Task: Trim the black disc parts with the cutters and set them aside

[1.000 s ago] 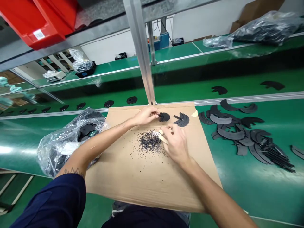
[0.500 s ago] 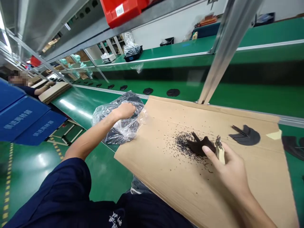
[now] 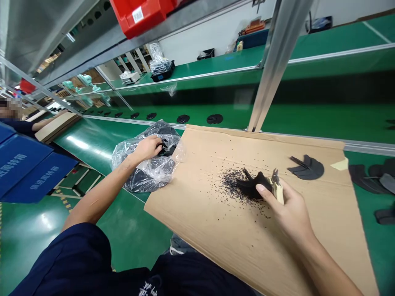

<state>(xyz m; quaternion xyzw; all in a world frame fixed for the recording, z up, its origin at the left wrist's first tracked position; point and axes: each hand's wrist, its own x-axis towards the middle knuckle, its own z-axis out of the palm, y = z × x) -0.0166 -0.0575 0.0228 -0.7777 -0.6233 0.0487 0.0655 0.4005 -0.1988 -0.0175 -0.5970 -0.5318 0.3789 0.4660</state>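
Observation:
My left hand (image 3: 147,149) is at the opening of a clear plastic bag (image 3: 157,174), its fingers closed on a dark piece among the black plastic parts (image 3: 167,147) inside. Over the cardboard sheet (image 3: 197,205), my right hand (image 3: 291,205) grips cutting pliers (image 3: 277,190) with cream handles, jaws pointing up. The same hand pinches a curved black plastic part (image 3: 251,186) under its thumb. Beneath that part lies a scatter of tiny black clippings (image 3: 230,181). Another rounded black part (image 3: 308,167) rests on the cardboard to the right.
Several black discs (image 3: 214,119) line the green conveyor behind the bench. A metal post (image 3: 274,70) rises at the cardboard's back edge, and a red bin (image 3: 142,14) hangs overhead. More black parts (image 3: 367,179) lie at right. Blue crates (image 3: 27,168) and another person (image 3: 18,123) are at left.
My left hand has drawn back slightly within the bag, and black parts now show at its fingertips. My right hand keeps its hold. The whole view has shifted a little to the right.

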